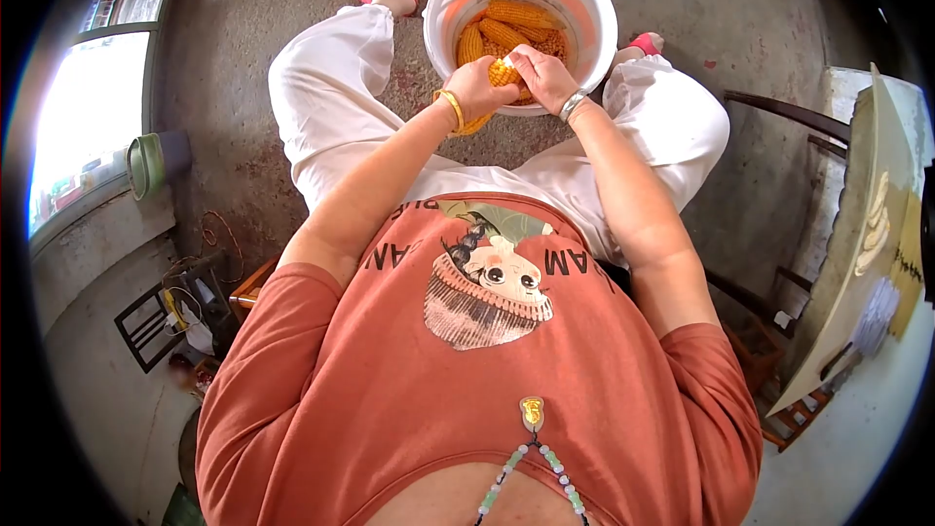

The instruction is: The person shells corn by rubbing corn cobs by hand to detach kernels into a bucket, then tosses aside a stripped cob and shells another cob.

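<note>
A yellow corn cob [474, 125] is gripped in my left hand [477, 88], its lower end sticking out below the palm. My right hand [547, 79] is closed against the upper part of the same cob, thumb and fingers pressed on its kernels. A small pale patch shows near the cob's tip, by my right fingers. Both hands are over the near rim of a white bucket [596, 15]. Inside it lie several whole corn cobs [521, 14] and loose kernels [555, 45]. My hands partly hide the bucket's near side.
The bucket stands on a grey concrete floor [253, 58] between my spread legs in white trousers [326, 88]. To the right are a table [847, 234] with things on it and dark wooden chair parts [789, 117]. A green bin [146, 166] is by the left wall.
</note>
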Demonstrator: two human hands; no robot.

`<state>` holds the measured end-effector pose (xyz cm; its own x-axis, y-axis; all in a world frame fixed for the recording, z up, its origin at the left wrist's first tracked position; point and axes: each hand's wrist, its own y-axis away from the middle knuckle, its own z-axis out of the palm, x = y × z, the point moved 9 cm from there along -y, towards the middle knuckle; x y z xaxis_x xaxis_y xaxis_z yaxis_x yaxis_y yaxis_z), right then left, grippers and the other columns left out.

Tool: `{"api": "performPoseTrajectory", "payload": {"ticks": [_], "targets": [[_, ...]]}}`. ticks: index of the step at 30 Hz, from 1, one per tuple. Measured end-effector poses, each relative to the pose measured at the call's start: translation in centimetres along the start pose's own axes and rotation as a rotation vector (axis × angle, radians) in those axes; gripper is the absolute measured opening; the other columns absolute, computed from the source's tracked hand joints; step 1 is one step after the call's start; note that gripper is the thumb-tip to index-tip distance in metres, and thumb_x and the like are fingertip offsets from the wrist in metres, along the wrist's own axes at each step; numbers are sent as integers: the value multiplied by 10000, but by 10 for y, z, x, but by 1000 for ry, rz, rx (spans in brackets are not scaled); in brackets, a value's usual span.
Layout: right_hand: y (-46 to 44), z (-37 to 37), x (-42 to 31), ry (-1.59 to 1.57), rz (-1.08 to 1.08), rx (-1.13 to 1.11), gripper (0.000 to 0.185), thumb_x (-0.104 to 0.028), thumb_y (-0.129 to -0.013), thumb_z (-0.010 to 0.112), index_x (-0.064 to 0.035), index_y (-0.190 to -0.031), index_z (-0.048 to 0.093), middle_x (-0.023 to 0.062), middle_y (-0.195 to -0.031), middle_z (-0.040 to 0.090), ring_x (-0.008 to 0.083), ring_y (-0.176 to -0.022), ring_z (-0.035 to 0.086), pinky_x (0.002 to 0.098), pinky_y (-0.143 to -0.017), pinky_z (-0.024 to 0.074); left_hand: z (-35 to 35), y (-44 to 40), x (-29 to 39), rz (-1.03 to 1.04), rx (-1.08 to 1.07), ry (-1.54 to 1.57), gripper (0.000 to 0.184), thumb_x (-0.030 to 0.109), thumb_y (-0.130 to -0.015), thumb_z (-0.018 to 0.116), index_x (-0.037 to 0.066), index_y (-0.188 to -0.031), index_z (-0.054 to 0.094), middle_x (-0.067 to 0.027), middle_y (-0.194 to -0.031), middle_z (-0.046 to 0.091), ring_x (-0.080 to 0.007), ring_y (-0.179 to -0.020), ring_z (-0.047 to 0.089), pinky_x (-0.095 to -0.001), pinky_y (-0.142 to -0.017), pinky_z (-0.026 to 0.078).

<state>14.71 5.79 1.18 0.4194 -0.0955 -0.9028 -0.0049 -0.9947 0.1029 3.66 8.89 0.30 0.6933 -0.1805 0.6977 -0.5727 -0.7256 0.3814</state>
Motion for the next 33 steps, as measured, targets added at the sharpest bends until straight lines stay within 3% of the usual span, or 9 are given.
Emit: {"api": "performPoseTrajectory", "payload": {"ticks": [11, 14, 17, 20, 21, 24, 27, 31, 33], "targets": [[-4, -10, 16, 42, -5, 218, 455, -403, -938, 440, 15, -1018, 603, 231, -853, 637, 377, -821, 612, 405, -710, 476, 2, -4, 4, 18, 33, -69, 559, 444, -663, 703, -27, -939, 582, -219, -833, 640, -320, -809, 631, -377, -733, 479], [-11, 1, 45, -116, 145, 83, 508, -455, -941, 433, 20, -996, 603, 104, -842, 655, 177, -773, 611, 290, -724, 482, 4, -6, 3, 10, -12, -40, 558, 440, -677, 706, -33, -946, 580, -205, -827, 642, -298, -804, 634, -366, -733, 479], [-8, 10, 49, -439, 244, -92, 460, -451, -937, 455, -19, -957, 615, 9, -816, 606, 71, -736, 548, 223, -692, 469, 7, -13, -8, -1, -87, 85, 584, 453, -676, 694, -38, -969, 574, -205, -860, 641, -296, -829, 632, -366, -752, 477], [-7, 11, 28, -370, 96, -119, 463, -485, -911, 485, -47, -951, 633, 19, -750, 608, 87, -699, 553, 231, -665, 458, 12, -16, -13, 2, -133, 135, 649, 497, -651, 673, -38, -1003, 572, -222, -914, 637, -323, -881, 626, -382, -793, 474], [-5, 10, 21, -433, 89, -115, 415, -428, -923, 487, -37, -966, 619, 56, -771, 623, 130, -709, 570, 261, -669, 463, 9, -15, -8, 8, -138, 111, 651, 497, -654, 672, -37, -1011, 572, -225, -923, 637, -324, -888, 625, -381, -797, 474], [-10, 1, 21, -184, -72, -2, 361, -355, -932, 482, -19, -950, 614, 90, -771, 628, 173, -733, 583, 286, -691, 470, 6, -11, -3, 0, -67, -18, 635, 479, -679, 701, -37, -1018, 554, -203, -901, 638, -282, -843, 626, -367, -774, 474], [-9, -6, 30, -159, 25, 90, 333, -304, -934, 471, -2, -930, 610, 115, -775, 626, 216, -735, 594, 313, -712, 473, -2, -8, 0, 41, 70, -79, 643, 487, -678, 727, -37, -1009, 555, -182, -882, 642, -255, -809, 628, -356, -751, 478], [-11, -6, 37, -265, 123, -9, 307, -284, -932, 491, -7, -920, 622, 62, -734, 611, 138, -675, 583, 283, -643, 479, -11, -1, 4, 61, 45, -2, 688, 529, -657, 717, -32, -1035, 590, -211, -916, 649, -301, -860, 638, -358, -774, 492], [-8, -5, 34, -362, 162, -19, 277, -274, -931, 501, -28, -927, 629, 28, -728, 603, 100, -655, 560, 252, -609, 467, -7, -2, 4, 91, -27, 85, 570, 451, -716, 714, -21, -1012, 594, -150, -861, 643, -207, -774, 615, -322, -702, 487]]}}
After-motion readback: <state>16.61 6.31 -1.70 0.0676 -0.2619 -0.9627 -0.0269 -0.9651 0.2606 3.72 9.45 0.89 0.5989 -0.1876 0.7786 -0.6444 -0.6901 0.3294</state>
